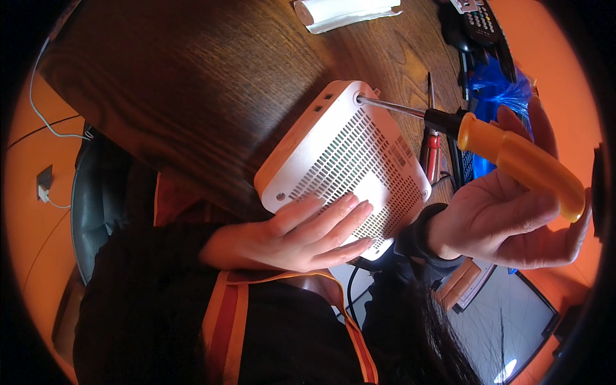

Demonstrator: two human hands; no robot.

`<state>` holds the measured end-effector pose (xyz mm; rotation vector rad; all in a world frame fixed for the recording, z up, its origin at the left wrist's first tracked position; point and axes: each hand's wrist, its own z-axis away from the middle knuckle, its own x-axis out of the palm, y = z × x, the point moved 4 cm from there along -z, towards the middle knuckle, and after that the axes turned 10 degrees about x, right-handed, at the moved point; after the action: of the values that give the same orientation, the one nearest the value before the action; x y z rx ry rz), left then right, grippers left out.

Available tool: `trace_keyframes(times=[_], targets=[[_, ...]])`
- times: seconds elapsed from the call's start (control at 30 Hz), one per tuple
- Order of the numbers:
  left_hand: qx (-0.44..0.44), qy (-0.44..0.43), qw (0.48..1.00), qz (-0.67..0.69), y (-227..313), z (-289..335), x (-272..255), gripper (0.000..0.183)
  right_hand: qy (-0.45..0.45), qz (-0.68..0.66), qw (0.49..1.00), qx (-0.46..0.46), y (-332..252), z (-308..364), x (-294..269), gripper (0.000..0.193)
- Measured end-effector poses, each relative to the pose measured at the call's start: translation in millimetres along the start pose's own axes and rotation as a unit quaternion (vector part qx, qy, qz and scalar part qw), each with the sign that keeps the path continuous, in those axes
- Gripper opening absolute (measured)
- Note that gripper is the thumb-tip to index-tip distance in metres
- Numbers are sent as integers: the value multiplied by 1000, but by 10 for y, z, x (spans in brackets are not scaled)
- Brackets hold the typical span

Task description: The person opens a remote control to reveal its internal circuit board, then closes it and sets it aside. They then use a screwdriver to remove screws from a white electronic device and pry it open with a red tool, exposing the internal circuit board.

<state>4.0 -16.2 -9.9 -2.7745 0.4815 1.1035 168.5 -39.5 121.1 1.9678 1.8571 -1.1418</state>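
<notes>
A white plastic box with a slotted vent face (pixel 340 144), like a router, is tilted on its edge on the wooden table. Flat across its lower slots rests my left hand (pixel 301 234), fingers stretched out. My right hand (pixel 513 215) holds a screwdriver by its yellow-orange handle (pixel 539 170), palm turned up and fingers loosely around it. The steel shaft (pixel 394 108) reaches left, its tip in the round screw hole at the box's top corner. Another screw hole (pixel 280 197) shows at the left corner.
Just right of the box lies a red-handled screwdriver (pixel 434 154). A blue plastic bag (pixel 500 86) and a black remote control (pixel 480 24) are at the far right. A roll of white paper (pixel 346 13) lies at the back. A dark chair (pixel 96 199) stands left.
</notes>
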Motion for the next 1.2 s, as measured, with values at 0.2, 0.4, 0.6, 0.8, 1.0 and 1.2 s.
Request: trace_keyframes(times=[0.2,0.4,0.6,0.8,1.0,1.2], targets=[[2,1,1000,1,-4,9,-5,42,-28,-122,992,13,109,-73,99,36],[0,-14,1000,-3,9,0,-19,44,7,-55,998,38,-28,53,70,41],[-4,2,1000,-7,14,5,-5,44,-20,-227,970,89,56,-37,132,50],[3,12,1000,-21,16,10,-4,43,23,-71,993,89,-4,-27,116,48],[1,2,1000,-14,22,3,-24,44,-39,-360,928,88,64,-30,150,51],[2,2,1000,-5,23,6,-34,47,-8,-137,988,77,-31,-14,94,53]])
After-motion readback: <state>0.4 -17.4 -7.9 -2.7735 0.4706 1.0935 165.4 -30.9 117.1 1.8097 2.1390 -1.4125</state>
